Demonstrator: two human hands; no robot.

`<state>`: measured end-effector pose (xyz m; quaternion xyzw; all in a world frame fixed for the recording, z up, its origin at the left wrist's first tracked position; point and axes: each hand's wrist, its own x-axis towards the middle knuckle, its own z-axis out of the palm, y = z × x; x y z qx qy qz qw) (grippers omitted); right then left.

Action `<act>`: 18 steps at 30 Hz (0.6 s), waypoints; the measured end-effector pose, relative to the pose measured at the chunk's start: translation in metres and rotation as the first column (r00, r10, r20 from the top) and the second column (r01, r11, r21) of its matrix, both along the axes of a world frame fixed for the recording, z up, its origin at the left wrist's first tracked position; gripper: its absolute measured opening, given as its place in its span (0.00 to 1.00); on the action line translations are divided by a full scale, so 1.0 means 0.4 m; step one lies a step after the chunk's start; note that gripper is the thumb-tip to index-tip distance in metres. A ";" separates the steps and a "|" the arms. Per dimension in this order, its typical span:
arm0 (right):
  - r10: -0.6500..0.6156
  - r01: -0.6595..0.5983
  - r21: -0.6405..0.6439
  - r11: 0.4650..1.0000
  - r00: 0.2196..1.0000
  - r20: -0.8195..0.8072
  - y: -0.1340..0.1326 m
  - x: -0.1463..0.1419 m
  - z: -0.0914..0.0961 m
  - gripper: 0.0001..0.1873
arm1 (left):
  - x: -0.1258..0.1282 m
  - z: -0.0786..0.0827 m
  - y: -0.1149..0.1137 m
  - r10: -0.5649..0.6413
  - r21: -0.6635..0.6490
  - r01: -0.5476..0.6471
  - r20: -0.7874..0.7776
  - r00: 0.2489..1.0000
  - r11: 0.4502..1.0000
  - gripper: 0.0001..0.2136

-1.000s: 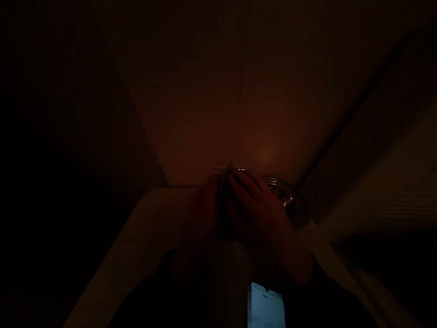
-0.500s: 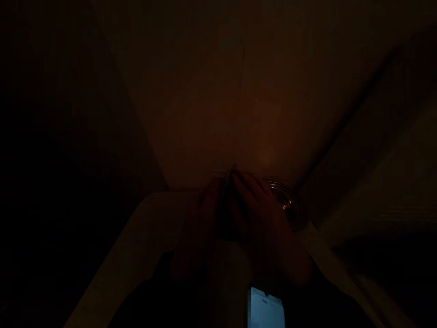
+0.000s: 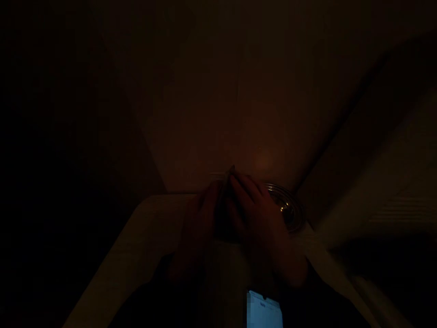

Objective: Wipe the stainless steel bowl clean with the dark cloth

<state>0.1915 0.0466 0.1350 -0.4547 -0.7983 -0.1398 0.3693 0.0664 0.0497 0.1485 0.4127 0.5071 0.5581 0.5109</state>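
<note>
The scene is very dark. My left hand [image 3: 200,216] and my right hand [image 3: 257,207] are close together at the far side of the table, with fingers curled inward. Between them stands a thin, pointed piece [image 3: 228,175] that looks folded, its paler tip rising above my fingers. My right fingertips press on its side. My left fingers are closed at its other side, mostly lost in shadow. The piece's lower part is black and its material cannot be made out. Just right of my right hand lies a round shiny metal dish [image 3: 295,214], partly covered by that hand.
A lit phone [image 3: 266,312] lies at the near edge, between my forearms. The pale table [image 3: 136,237] has a rounded far left corner and meets a brownish wall [image 3: 205,136]. Further surfaces at the right are dim.
The view has shifted slightly. My hands stay round the thin piece, and its pale tip shows a little more clearly above my fingers.
</note>
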 end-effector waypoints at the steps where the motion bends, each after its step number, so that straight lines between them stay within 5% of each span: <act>1: -0.006 0.005 -0.025 1.000 0.999 -0.035 0.008 0.010 0.002 0.22 | 0.001 -0.005 0.001 -0.014 0.014 0.014 -0.003 1.000 1.000 0.17; 7: 0.025 -0.043 -0.058 0.997 0.959 -0.283 0.013 0.075 0.019 0.16 | -0.006 0.001 0.003 -0.019 0.057 0.021 -0.037 0.999 0.998 0.14; 13: -0.178 0.165 -0.078 0.983 0.778 -0.602 0.003 0.103 0.042 0.13 | -0.019 0.014 0.004 -0.041 0.021 0.041 -0.003 0.999 0.999 0.14; 18: -0.182 0.187 -0.050 0.981 0.800 -0.572 0.003 0.113 0.041 0.11 | -0.022 0.008 0.000 -0.073 -0.040 0.076 0.073 0.995 0.996 0.15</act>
